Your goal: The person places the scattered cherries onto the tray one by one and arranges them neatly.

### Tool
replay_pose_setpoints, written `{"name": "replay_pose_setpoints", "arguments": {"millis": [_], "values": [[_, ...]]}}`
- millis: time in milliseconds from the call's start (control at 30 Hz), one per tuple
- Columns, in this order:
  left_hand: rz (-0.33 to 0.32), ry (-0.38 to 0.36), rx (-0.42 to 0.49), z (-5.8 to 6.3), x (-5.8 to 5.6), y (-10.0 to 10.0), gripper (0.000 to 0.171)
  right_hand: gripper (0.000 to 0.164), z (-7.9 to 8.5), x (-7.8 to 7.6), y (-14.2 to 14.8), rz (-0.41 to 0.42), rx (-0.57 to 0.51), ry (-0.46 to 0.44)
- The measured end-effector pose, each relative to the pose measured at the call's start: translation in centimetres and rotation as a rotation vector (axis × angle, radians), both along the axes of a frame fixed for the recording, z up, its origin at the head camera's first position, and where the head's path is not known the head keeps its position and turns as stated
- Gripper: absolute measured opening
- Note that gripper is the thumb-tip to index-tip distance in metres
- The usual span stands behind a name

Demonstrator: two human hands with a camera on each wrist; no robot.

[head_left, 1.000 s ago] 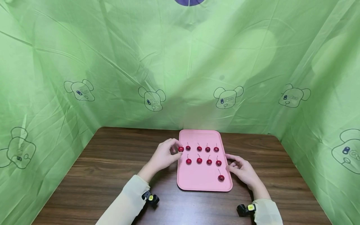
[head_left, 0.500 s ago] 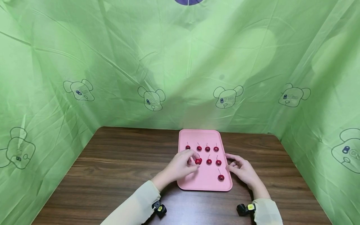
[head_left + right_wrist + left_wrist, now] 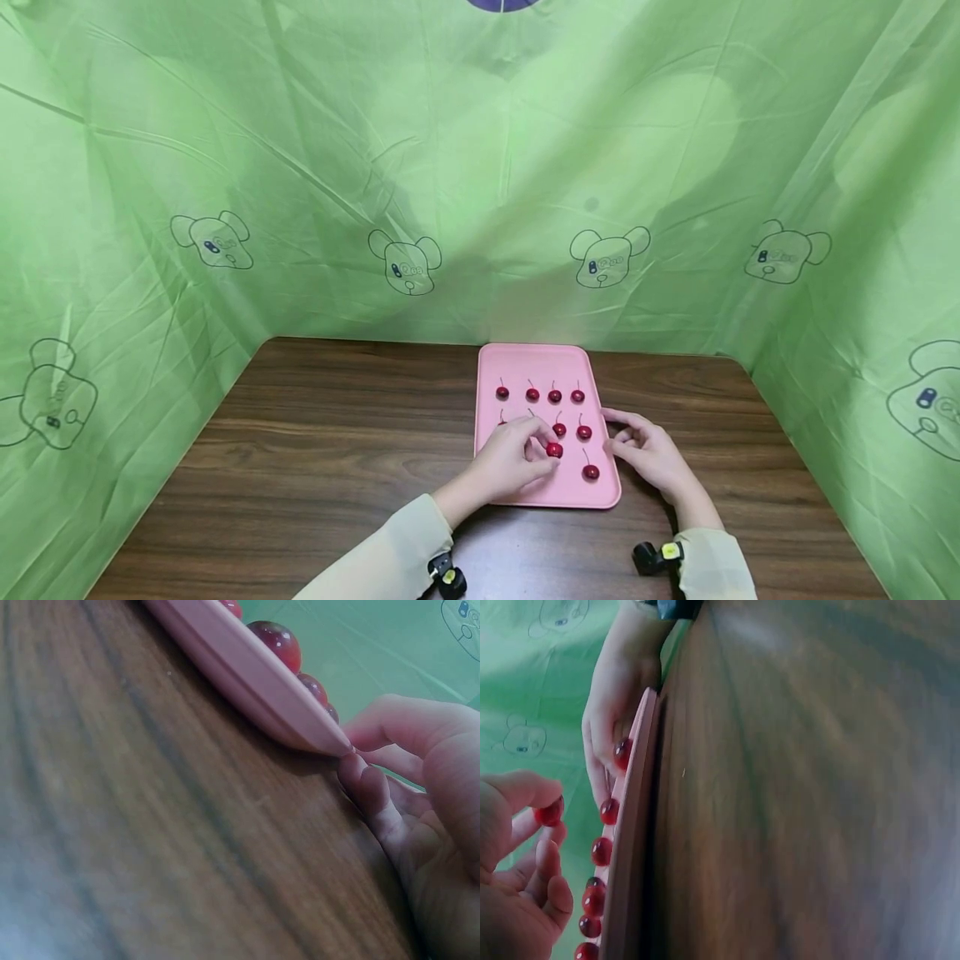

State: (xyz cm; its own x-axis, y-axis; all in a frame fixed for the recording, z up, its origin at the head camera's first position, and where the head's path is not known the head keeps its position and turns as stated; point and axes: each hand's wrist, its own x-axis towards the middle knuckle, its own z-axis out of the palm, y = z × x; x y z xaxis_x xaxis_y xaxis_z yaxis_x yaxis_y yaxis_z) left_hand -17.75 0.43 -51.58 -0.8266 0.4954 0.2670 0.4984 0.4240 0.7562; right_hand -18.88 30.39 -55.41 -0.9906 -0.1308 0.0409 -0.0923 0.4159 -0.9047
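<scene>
A red cherry (image 3: 554,450) is pinched between the thumb and index finger of my left hand (image 3: 506,460). The left wrist view shows this held cherry (image 3: 550,812) raised off the pink tray (image 3: 525,360), its stem not visible. Other stemmed cherries lie on the tray: a back row with a cherry (image 3: 502,392) at its left end, a second row partly hidden by my left hand, and a lone cherry (image 3: 591,472) near the front right corner. My right hand (image 3: 654,457) grips the tray's right rim, thumb and fingers at the edge (image 3: 337,746).
The tray lies on a brown wooden table (image 3: 337,417), reaching close to its back edge. Green fabric (image 3: 480,167) with bear outlines surrounds the table on the back and sides. Black cameras (image 3: 450,579) are strapped at both wrists.
Holding the cherry, my left hand has travelled right and toward the front, from the tray's left edge to over its middle right. My right hand has stayed at the rim.
</scene>
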Motion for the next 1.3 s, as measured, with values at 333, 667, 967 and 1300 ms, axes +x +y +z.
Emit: {"name": "replay_pose_setpoints", "arguments": {"millis": [333,667,967,1300], "values": [[0.01,-0.069,-0.104,-0.9,1.8,1.8,0.02,0.053,-0.1,0.6,0.3,-0.004,0.018,-0.01],[0.084,-0.038,-0.169,-1.4,1.7,2.1,0.018,0.054,-0.3,0.0,0.2,0.011,-0.007,0.006],[0.074,-0.028,-0.193,-1.6,1.5,2.1,0.018,0.053,-0.3,-0.1,0.1,0.017,-0.01,0.023],[0.043,-0.016,-0.21,-1.6,1.4,2.1,0.021,0.053,-0.2,0.0,0.1,0.013,-0.003,0.019]]}}
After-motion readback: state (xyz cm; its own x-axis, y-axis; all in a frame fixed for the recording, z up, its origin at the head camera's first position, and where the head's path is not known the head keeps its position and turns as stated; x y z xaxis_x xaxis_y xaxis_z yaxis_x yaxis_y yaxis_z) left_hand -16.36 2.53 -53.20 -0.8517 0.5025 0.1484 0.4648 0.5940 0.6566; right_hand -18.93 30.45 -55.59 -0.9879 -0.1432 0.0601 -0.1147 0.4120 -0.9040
